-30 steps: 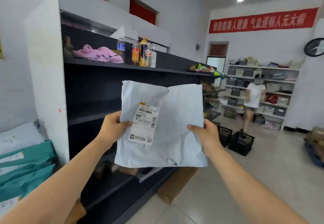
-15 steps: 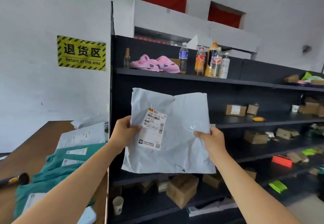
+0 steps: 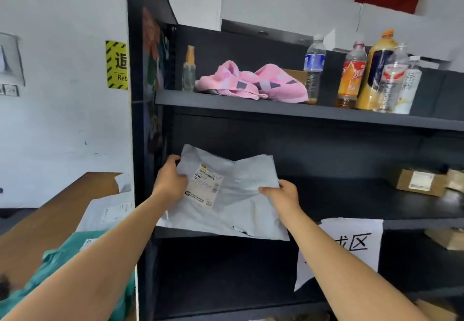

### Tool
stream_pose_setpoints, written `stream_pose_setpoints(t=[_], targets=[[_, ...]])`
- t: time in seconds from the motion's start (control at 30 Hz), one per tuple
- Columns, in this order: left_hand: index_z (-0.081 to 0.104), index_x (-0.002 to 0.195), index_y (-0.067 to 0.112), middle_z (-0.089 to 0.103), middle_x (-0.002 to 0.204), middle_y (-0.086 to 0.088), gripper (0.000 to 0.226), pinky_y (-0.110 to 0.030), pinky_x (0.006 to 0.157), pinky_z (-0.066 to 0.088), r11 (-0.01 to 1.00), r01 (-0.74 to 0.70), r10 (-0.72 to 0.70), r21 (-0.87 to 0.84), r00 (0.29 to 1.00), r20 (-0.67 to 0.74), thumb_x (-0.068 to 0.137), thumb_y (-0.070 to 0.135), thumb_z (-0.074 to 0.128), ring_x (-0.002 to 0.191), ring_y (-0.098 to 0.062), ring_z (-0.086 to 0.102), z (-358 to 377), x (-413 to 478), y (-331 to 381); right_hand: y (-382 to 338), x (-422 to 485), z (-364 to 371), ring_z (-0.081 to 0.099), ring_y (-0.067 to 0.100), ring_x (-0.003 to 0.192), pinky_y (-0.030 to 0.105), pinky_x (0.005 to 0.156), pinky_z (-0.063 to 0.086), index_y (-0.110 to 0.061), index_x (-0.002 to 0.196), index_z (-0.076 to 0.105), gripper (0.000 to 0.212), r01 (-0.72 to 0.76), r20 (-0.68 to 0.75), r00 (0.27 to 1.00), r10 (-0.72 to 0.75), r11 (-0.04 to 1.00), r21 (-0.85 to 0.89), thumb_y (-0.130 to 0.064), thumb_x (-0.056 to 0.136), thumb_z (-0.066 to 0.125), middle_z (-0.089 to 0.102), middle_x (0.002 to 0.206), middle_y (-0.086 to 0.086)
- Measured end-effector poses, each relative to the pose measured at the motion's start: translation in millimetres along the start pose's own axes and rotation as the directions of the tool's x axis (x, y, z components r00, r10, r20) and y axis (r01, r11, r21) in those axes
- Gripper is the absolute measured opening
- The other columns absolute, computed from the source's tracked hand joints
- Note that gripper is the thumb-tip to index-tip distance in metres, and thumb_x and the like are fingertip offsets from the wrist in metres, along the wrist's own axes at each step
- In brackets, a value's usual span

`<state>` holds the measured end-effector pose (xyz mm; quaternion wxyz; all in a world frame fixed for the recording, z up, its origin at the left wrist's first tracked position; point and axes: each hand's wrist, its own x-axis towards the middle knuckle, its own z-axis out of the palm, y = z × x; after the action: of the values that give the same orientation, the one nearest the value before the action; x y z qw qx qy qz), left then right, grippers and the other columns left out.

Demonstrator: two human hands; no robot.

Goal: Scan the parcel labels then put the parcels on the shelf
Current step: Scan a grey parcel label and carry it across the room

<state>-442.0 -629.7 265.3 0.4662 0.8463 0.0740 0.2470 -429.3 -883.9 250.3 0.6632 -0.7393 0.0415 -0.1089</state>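
Observation:
A flat pale grey mailer parcel (image 3: 241, 205) with a white shipping label (image 3: 206, 187) lies tilted over the left end of the black shelf's middle board (image 3: 351, 200), its near edge hanging past the board's front. My left hand (image 3: 170, 178) grips the parcel's upper left edge beside the label. My right hand (image 3: 282, 193) pinches its right side. The label faces up toward me.
Above, the upper board (image 3: 251, 105) carries a pink cloth (image 3: 251, 82), a spray bottle (image 3: 188, 69) and several drink bottles (image 3: 371, 74). A brown box (image 3: 416, 181) sits further right on the middle board. A paper sign (image 3: 351, 247) hangs below. Left, a wooden table (image 3: 50, 220) holds more mailers.
I have stepped close to the shelf's left end. Both hands have lowered the parcel from upright in front of me down onto the middle board.

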Motion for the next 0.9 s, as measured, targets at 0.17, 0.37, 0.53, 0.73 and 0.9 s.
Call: stream_pose_setpoints(t=[0.17,0.37,0.53,0.73,0.9], targets=[[0.043,0.131,0.014,0.06,0.114,-0.016,0.043,-0.033,0.068,0.048,0.967,0.061,-0.046,0.248,0.997,-0.065,0.089,0.008,0.048,0.091,-0.031,0.06,28.0,60.9,-18.9,-5.8,82.8,30.9,0.064,0.031,0.103,0.035,0.08,0.055,0.002,0.116,0.058,0.048,-0.022,0.139,0.989,0.046,0.986,-0.165,-0.019,0.078,0.077,0.064,0.111,0.008],[0.034,0.134,0.007,0.032,0.136,-0.025,0.05,-0.047,0.098,0.041,0.801,0.08,-0.114,0.593,0.993,0.02,0.091,0.024,0.053,0.123,-0.043,0.036,59.5,52.1,-28.4,14.2,102.5,33.3,0.052,0.029,0.122,0.028,0.087,0.043,0.0,0.139,0.04,0.061,0.02,0.174,0.982,0.073,0.878,-0.479,-0.017,0.087,0.067,0.051,0.138,0.016],[0.041,0.131,0.006,0.04,0.134,-0.023,0.042,-0.042,0.093,0.046,0.838,-0.062,-0.021,0.543,0.989,0.145,0.092,0.015,0.049,0.121,-0.041,0.042,65.4,17.7,-24.9,21.7,86.7,36.5,0.059,0.033,0.111,0.037,0.088,0.051,0.0,0.124,0.054,0.039,0.221,0.271,0.961,-0.053,0.736,-0.64,-0.006,0.085,0.055,0.058,0.127,0.018],[0.037,0.139,0.014,0.043,0.135,-0.012,0.048,-0.041,0.093,0.046,0.761,-0.172,0.046,0.626,0.976,0.212,0.092,0.013,0.044,0.121,-0.033,0.045,43.7,-62.9,-36.0,24.7,21.2,64.1,0.058,0.029,0.109,0.035,0.084,0.051,-0.005,0.118,0.06,0.031,0.482,0.484,0.863,-0.145,0.526,-0.701,-0.012,0.088,0.053,0.058,0.125,0.011],[0.046,0.13,0.014,0.049,0.126,-0.011,0.041,-0.042,0.093,0.042,0.708,-0.213,0.065,0.674,0.969,0.237,0.089,0.014,0.044,0.117,-0.033,0.046,1.4,-134.7,-60.6,51.9,-60.2,71.8,0.057,0.031,0.106,0.034,0.073,0.046,-0.008,0.114,0.058,0.027,0.495,0.469,0.866,-0.17,0.41,-0.766,-0.018,0.089,0.053,0.058,0.119,0.011]])
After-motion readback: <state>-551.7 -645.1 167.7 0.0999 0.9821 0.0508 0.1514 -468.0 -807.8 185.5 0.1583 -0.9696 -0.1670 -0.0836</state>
